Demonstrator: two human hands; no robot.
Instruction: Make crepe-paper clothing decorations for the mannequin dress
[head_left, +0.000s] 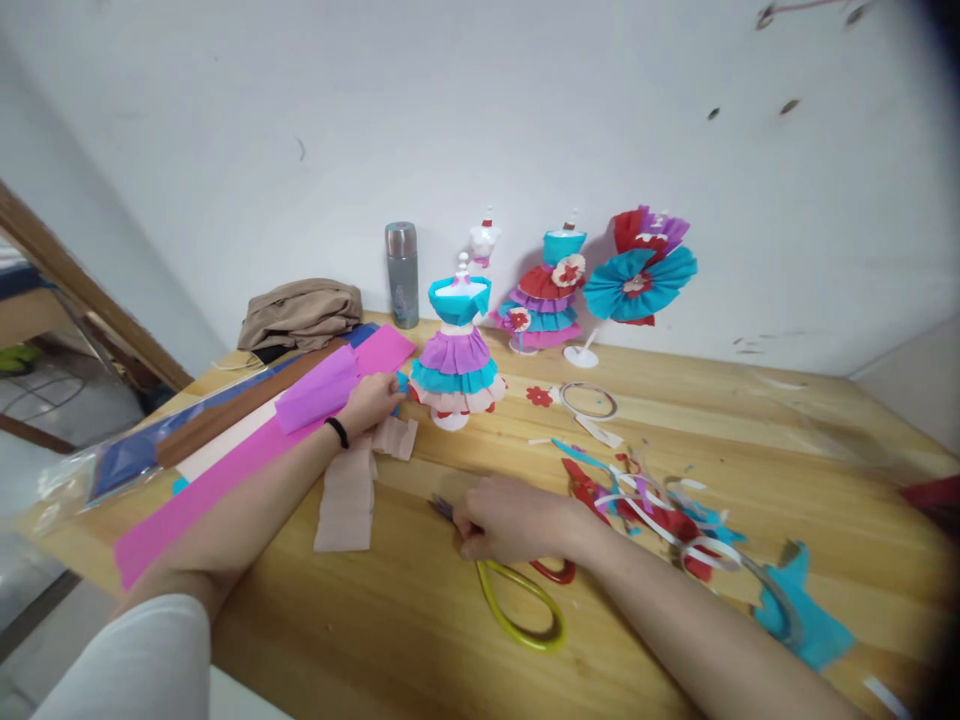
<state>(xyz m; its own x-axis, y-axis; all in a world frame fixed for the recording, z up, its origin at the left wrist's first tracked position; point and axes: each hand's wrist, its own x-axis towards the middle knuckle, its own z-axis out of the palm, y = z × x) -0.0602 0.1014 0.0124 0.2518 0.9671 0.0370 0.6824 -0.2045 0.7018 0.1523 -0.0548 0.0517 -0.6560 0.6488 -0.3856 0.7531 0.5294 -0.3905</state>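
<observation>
On the wooden tabletop, right hand grasps yellow-handled scissors round the middle, tips poking out; left hand curls just beside the tiered crepe-paper dress on its mini stand, fingers at a turquoise piece, can't tell if pinched. Better to shift grip into the loops before cutting, keep tips turned off the other hand, go easy near the dress: crepe likely crushes fast.
</observation>
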